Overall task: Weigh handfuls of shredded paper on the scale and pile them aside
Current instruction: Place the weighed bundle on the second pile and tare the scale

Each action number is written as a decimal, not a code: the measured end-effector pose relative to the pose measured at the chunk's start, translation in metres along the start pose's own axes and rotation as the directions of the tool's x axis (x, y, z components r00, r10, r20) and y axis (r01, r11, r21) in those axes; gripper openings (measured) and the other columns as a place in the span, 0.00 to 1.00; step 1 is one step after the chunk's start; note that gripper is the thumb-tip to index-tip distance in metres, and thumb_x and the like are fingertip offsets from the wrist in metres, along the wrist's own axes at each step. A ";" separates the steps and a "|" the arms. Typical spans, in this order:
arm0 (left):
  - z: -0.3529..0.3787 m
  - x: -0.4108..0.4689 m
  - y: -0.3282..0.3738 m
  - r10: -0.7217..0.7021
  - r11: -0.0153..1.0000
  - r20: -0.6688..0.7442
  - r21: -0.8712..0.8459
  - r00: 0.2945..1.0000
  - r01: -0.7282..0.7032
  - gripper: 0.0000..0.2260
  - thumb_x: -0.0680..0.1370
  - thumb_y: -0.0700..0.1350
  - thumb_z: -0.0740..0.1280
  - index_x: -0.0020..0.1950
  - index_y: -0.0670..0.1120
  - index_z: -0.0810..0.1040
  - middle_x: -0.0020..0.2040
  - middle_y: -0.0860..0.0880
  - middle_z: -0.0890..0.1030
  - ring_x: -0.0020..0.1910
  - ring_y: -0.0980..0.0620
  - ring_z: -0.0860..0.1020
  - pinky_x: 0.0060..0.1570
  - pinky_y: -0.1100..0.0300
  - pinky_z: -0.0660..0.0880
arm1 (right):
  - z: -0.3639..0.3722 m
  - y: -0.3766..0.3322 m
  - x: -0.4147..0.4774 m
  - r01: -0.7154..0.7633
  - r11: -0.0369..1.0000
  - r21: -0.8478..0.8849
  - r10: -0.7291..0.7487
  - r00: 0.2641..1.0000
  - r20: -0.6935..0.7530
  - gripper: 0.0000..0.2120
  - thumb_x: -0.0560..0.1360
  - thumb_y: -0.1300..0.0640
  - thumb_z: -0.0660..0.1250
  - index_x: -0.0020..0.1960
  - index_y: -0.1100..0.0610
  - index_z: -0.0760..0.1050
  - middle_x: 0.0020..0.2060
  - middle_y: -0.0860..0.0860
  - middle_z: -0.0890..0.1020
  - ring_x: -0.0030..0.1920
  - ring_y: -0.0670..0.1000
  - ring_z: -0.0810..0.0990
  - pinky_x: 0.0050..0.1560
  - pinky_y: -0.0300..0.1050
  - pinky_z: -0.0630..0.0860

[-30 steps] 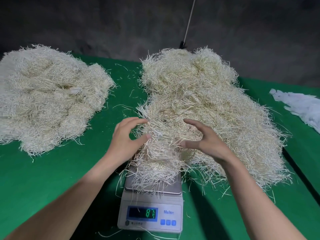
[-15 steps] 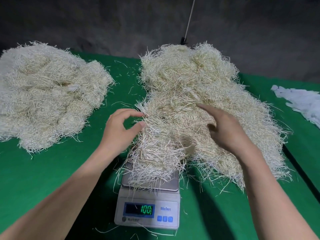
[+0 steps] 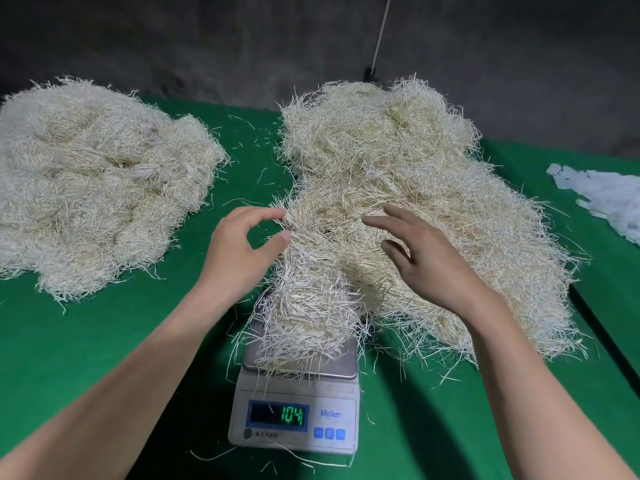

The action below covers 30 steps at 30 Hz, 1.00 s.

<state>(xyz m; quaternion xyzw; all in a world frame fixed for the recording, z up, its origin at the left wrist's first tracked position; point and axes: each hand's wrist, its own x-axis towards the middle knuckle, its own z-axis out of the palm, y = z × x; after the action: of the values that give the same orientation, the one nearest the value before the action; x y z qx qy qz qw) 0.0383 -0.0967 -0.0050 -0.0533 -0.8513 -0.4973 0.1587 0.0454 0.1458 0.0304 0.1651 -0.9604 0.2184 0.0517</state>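
Dark rough wall (image 3: 207, 46) stood behind the bench (image 3: 104, 341), which was covered in green cloth. The left hand (image 3: 242, 251) was curved into a loose C with thumb and forefinger apart, their tips touching the left edge of the shredded paper and closed on nothing. The right hand (image 3: 426, 258) hung palm down just over the paper, its fingers spread and slightly bent, gripping nothing. Both forearms reached in from the front edge.

The scale (image 3: 346, 389) sat near the front edge at the middle, its display reading 104. The handful (image 3: 304, 317) lay on its plate, strands hanging over the sides, and its far end ran into the big pile (image 3: 398, 161), which stretched from the back edge toward the right. I could not tell where one ended and the other began. A second pile (image 3: 93, 188) lay well apart by the left edge. White strips (image 3: 609, 199) lay at the right edge, and loose strands were scattered across the cloth.
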 end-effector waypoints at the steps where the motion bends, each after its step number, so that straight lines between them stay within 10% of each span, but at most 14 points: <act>1: 0.000 0.001 0.000 -0.001 1.000 -0.001 -0.002 1.000 0.001 0.12 0.74 0.47 0.70 0.52 0.63 0.75 0.52 0.70 0.70 0.61 0.60 0.70 0.64 0.57 0.64 | 0.000 -0.001 0.000 0.006 1.000 0.007 -0.006 1.000 0.000 0.21 0.80 0.58 0.60 0.70 0.43 0.66 0.74 0.50 0.61 0.75 0.51 0.58 0.74 0.55 0.54; 11: 0.005 0.004 -0.005 -0.015 1.000 -0.001 0.004 1.000 0.015 0.13 0.75 0.49 0.70 0.56 0.62 0.75 0.58 0.61 0.73 0.61 0.61 0.68 0.62 0.60 0.62 | 0.011 0.004 0.005 0.062 0.996 0.057 -0.064 0.997 0.034 0.21 0.78 0.46 0.58 0.70 0.37 0.60 0.74 0.47 0.60 0.75 0.47 0.56 0.74 0.57 0.54; 16: 0.021 0.012 -0.033 -0.173 0.983 0.128 -0.039 0.977 0.179 0.30 0.75 0.61 0.63 0.75 0.58 0.57 0.75 0.57 0.60 0.72 0.58 0.59 0.67 0.55 0.57 | 0.064 -0.001 -0.003 0.246 0.968 0.051 -0.251 0.944 0.214 0.37 0.67 0.26 0.56 0.70 0.26 0.41 0.76 0.44 0.36 0.75 0.52 0.35 0.70 0.62 0.36; 22: 0.048 0.011 -0.063 -0.322 0.910 0.483 -0.077 0.814 0.406 0.34 0.74 0.69 0.46 0.77 0.58 0.48 0.78 0.56 0.50 0.76 0.54 0.50 0.69 0.55 0.49 | 0.143 0.008 0.001 0.236 0.962 -0.138 -0.163 0.901 0.401 0.54 0.60 0.29 0.67 0.69 0.29 0.28 0.67 0.46 0.20 0.68 0.59 0.21 0.65 0.69 0.29; 26: 0.057 -0.003 -0.077 -0.419 0.870 0.613 0.059 0.670 0.490 0.43 0.68 0.75 0.43 0.77 0.52 0.55 0.76 0.50 0.58 0.75 0.48 0.56 0.71 0.50 0.51 | 0.172 0.010 0.004 0.157 0.974 -0.164 -0.071 0.896 0.438 0.54 0.67 0.39 0.72 0.70 0.30 0.30 0.75 0.53 0.33 0.75 0.62 0.38 0.72 0.66 0.41; 30: 0.057 -0.018 -0.077 -0.393 0.898 0.553 0.060 0.734 0.435 0.43 0.65 0.75 0.50 0.76 0.55 0.57 0.77 0.52 0.58 0.74 0.51 0.60 0.71 0.49 0.57 | 0.171 0.008 0.010 0.073 0.993 -0.088 -0.040 0.943 0.331 0.39 0.73 0.56 0.70 0.75 0.42 0.52 0.74 0.59 0.60 0.73 0.60 0.59 0.71 0.54 0.58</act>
<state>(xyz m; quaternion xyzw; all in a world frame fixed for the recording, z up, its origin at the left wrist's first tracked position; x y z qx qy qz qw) 0.0233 -0.0846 -0.1011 -0.0094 -0.8316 -0.5139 -0.2106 0.0284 0.0756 -0.1248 0.2240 -0.9600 0.1385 -0.0948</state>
